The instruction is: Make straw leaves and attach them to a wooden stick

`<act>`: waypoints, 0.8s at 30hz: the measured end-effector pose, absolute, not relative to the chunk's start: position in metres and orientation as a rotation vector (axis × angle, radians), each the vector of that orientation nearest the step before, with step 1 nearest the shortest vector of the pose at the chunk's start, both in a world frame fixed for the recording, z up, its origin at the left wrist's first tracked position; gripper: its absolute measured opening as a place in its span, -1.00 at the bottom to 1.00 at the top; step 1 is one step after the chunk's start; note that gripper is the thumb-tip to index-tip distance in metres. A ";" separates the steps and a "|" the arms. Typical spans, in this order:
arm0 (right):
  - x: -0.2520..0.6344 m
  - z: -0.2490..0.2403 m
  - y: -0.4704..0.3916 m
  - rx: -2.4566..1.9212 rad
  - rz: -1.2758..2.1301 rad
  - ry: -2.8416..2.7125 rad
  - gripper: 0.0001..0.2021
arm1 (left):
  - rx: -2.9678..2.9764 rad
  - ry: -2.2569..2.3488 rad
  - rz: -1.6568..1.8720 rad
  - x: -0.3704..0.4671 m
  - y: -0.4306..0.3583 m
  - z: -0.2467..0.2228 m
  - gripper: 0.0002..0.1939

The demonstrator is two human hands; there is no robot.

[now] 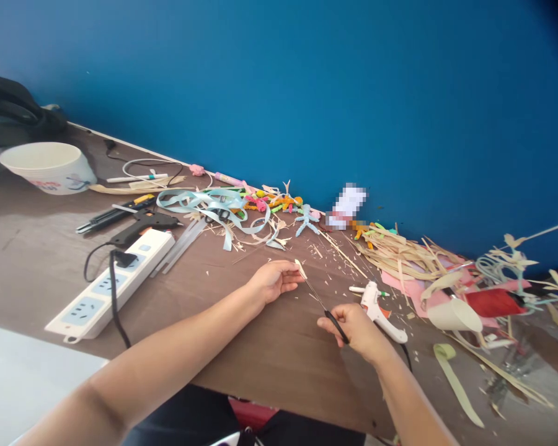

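Note:
Over the middle of the brown table (260, 371), my left hand (275, 284) pinches a small pale strip (300, 269), perhaps dried husk, between thumb and fingertips. My right hand (356, 328) grips a pair of scissors (333, 322) by the black handles. Its thin metal blades point up and left, their tips reaching the pale strip. Whether the blades are parted I cannot tell. Just right of my right hand lies a white glue gun (376, 313). Small pale clippings are scattered around and beyond both hands.
A white power strip (144, 275), a black glue gun (144, 226), a utility knife (111, 217) and a white tub (44, 179) stand left. Along the blue wall (279, 93) lie light blue ribbon (190, 201) and pipe-cleaner figures. Dried strips (400, 254) and a red spool (493, 303) lie right.

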State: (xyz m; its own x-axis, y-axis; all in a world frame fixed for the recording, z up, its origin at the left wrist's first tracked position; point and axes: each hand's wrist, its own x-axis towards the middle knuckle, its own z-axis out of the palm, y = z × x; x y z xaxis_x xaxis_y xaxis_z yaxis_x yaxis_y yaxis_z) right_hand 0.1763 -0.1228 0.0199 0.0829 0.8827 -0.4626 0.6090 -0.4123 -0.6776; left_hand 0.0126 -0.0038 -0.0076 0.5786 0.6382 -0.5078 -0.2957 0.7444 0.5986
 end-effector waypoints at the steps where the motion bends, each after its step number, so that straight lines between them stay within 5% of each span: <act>1: 0.176 0.021 -0.123 -2.065 1.243 -1.488 -0.56 | 0.493 0.778 0.569 0.013 -0.004 -0.008 -0.98; 24: 0.172 0.024 -0.125 -1.955 1.399 -1.393 -0.64 | 0.506 0.723 0.582 0.012 -0.003 -0.013 -0.97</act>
State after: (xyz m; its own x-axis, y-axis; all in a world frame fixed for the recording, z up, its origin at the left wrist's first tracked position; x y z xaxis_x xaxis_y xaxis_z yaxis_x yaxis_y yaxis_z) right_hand 0.1725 -0.1251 0.0243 0.0233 0.8616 -0.5071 0.5034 -0.4483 -0.7386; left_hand 0.0122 -0.0026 -0.0128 0.6077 0.6459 -0.4621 -0.3129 0.7295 0.6083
